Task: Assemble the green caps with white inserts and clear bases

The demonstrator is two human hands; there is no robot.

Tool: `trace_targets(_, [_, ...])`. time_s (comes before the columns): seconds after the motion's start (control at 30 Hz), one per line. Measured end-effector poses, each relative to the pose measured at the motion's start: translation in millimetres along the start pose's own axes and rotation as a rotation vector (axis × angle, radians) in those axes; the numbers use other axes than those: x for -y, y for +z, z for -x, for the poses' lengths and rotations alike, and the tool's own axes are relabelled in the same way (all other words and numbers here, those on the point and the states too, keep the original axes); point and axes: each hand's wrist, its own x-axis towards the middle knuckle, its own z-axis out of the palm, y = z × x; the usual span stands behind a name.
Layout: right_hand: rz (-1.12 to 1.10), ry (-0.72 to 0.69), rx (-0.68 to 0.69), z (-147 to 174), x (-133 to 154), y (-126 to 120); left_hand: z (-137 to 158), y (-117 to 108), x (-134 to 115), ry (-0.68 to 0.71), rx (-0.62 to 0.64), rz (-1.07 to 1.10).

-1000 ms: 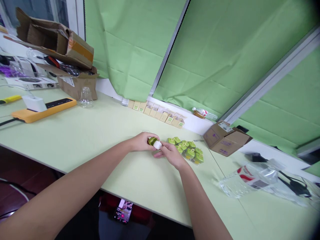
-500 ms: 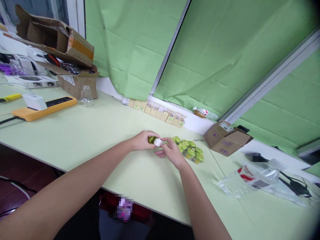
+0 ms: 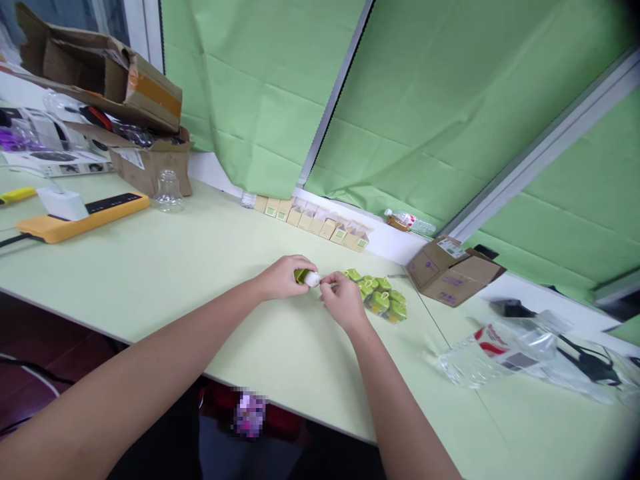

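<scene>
My left hand (image 3: 281, 277) is wrapped around a small green container with a white end (image 3: 313, 279), which points to the right just above the table. My right hand (image 3: 346, 301) is closed in a pinch right at that white end. Whatever is between its fingertips is too small to make out. Just beyond and to the right of my right hand lies a cluster of several small green packs (image 3: 380, 303) with pale yellow loops on top, partly covered by the hand.
Several small tan cardboard boxes (image 3: 327, 229) stand in a row along the back edge. An orange power strip (image 3: 107, 212), a clear jar (image 3: 169, 193) and stacked cartons (image 3: 150, 167) are on the left. To the right are an open carton (image 3: 445, 273) and a large clear plastic bottle (image 3: 470, 363).
The fingers of my right hand have drawn together into a pinch at the white end; before, they were more spread around it. My left hand keeps its hold on the green container.
</scene>
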Motion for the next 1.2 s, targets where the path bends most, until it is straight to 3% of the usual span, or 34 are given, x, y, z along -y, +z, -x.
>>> trace_targets(0.13, [-0.122,0.053,-0.014,-2.4,-4.6,-1.3,-0.3,-3.1,0.4,-0.015,-0.024,-0.022])
trace_targets(0.4, [-0.386,0.135,0.121,-0.7,2.0,4.1,0.1,-3.5,-15.3,0.025,0.004,-0.095])
trace_targets(0.6, [-0.582,0.189,0.139,-3.6,1.7,2.2,-0.1,-4.3,-12.5,0.024,-0.015,-0.073])
trace_targets(0.8, [-0.601,0.234,0.118,-5.5,-2.2,1.7,0.0,-5.0,-11.6,0.006,-0.021,-0.091])
trace_targets(1.07, [-0.399,0.172,0.076,-0.7,0.9,10.4,1.4,-2.6,-9.5,0.015,0.03,-0.266])
trace_targets(1.2, [-0.483,0.223,0.113,-1.5,1.2,7.9,1.6,-3.0,-9.8,0.008,0.048,-0.295])
